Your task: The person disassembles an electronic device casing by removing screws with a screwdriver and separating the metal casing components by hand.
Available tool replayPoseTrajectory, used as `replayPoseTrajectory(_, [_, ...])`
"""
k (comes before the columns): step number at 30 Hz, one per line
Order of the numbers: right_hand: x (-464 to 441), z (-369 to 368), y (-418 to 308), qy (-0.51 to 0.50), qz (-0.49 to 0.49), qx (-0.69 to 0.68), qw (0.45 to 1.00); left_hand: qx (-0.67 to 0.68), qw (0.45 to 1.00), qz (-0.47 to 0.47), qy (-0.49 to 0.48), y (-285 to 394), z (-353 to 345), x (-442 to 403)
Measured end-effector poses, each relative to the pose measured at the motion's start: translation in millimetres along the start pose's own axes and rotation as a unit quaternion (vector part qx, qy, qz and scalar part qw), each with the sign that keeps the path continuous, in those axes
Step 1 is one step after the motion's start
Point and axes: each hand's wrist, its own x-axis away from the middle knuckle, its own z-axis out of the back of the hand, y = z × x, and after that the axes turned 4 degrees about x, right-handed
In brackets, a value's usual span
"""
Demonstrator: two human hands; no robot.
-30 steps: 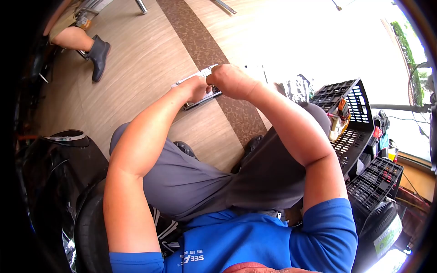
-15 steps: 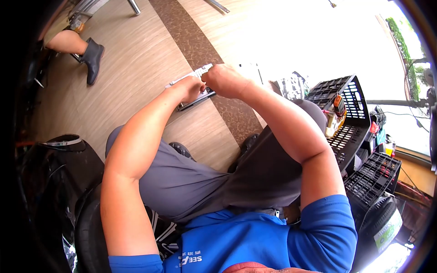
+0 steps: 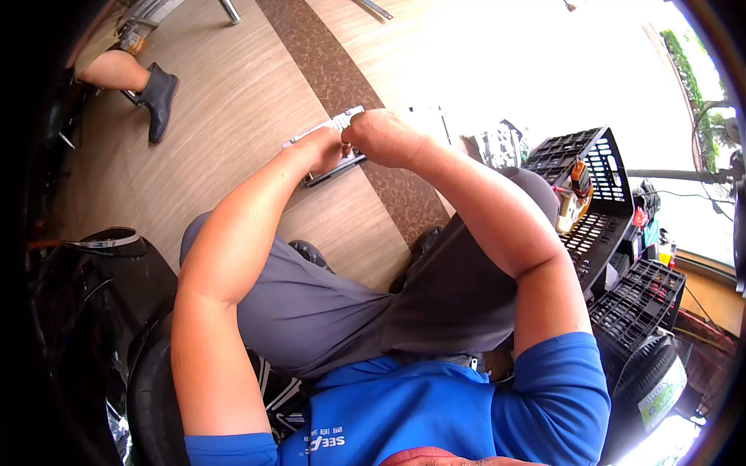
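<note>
From here, I work my left hand [image 3: 325, 151] and right hand [image 3: 385, 138] close together at the white thing [image 3: 344, 119] above the floor [image 3: 225, 101], fingers curled, I can't tell around what, and next seems to need gentle care.

The piece [image 3: 339, 122] looks hard and smooth, pale with a metallic sheen where it shows. Floor [image 3: 225, 116]: smooth, wood-grained, lightly glossy; the brown strip [image 3: 325, 64] through it is marbled like stone. Crate [image 3: 609, 169]: rigid black plastic. Shirt [image 3: 420, 404] and trousers [image 3: 334, 314] are cloth — the trousers matt and creased. The boot [image 3: 160, 101] looks like rubber, softly shiny. Black panel [image 3: 93, 287]: glossy, with a bright chrome-like trim [image 3: 109, 242] — the tyre [image 3: 151, 388] beside it is duller. Leg [image 3: 229, 11]: polished metal.
</note>
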Motion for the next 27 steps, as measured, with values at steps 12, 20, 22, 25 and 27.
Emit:
replayPoseTrajectory(12, [1.1,-0.6,12.3,0.036,-0.009,-0.061,0.997,-0.074,0.997,-0.007,-0.034,10.8,9.9,4.8])
replayPoseTrajectory(20, [-2.3,-5.2,9.9,0.015,0.012,-0.012,1.0,-0.027,1.0,-0.014,-0.006,1.5,3.0,2.5])
replayPoseTrajectory(22, [-1.4,-2.0,8.0,0.005,0.012,0.0,1.0,-0.022,1.0,-0.004,-0.006,-1.7,0.4,0.7])
replayPoseTrajectory(25, [0.0,1.5,5.2,-0.003,0.006,0.013,1.0,-0.011,1.0,-0.006,0.001,-4.4,-1.3,-1.9])
replayPoseTrajectory(27, [0.3,3.3,2.5,-0.003,0.001,0.014,1.0,-0.005,1.0,0.005,-0.003,-4.4,-1.8,-2.8])
